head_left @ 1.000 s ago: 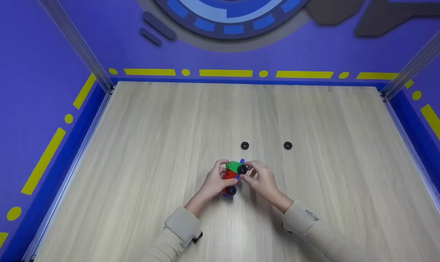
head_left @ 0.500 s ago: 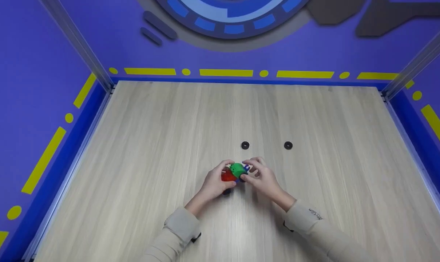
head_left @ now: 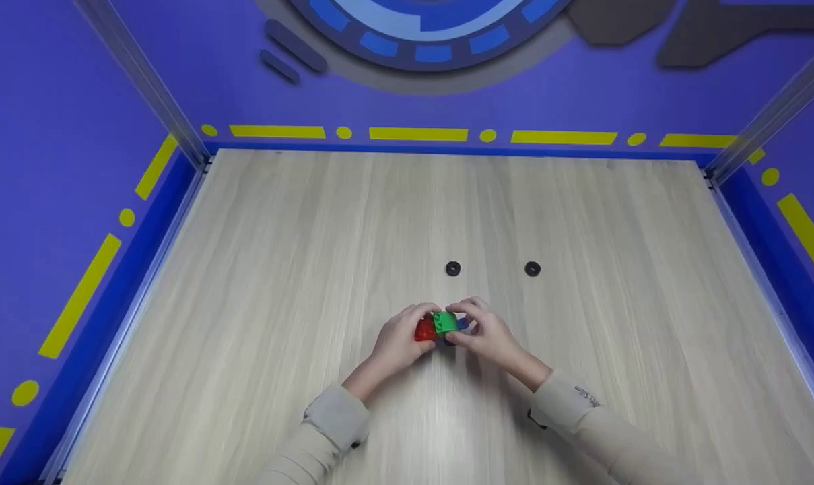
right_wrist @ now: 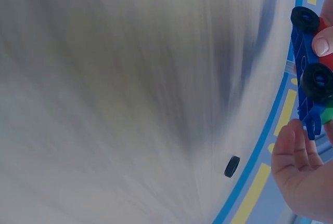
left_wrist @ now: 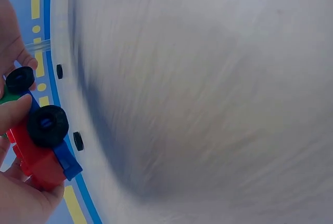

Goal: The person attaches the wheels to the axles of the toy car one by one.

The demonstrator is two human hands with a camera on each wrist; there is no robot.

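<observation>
A toy car [right_wrist: 306,57] built of bricks is held up between both hands, with a blue base, a red brick [head_left: 425,329] and a green brick [head_left: 445,322]. The left hand [head_left: 398,340] grips the red end, its thumb lying along the side by a black wheel [left_wrist: 48,125]. At the green end, the right hand [head_left: 491,337] pinches the car with thumb and index finger. A second black wheel [left_wrist: 20,80] shows farther along the same side. In the right wrist view a blue hook [right_wrist: 312,122] juts from the base beside the right fingers.
Two loose black tyres lie flat on the wooden table beyond the hands, a left tyre [head_left: 453,269] and a right tyre [head_left: 532,269]. Blue walls [head_left: 407,108] with yellow marks border the table [head_left: 279,269] at the back and both sides.
The toy car has been turned in the hands, so the studded green top faces up and its wheels no longer show from above. Both hands stay close together; the loose tyres stay put.
</observation>
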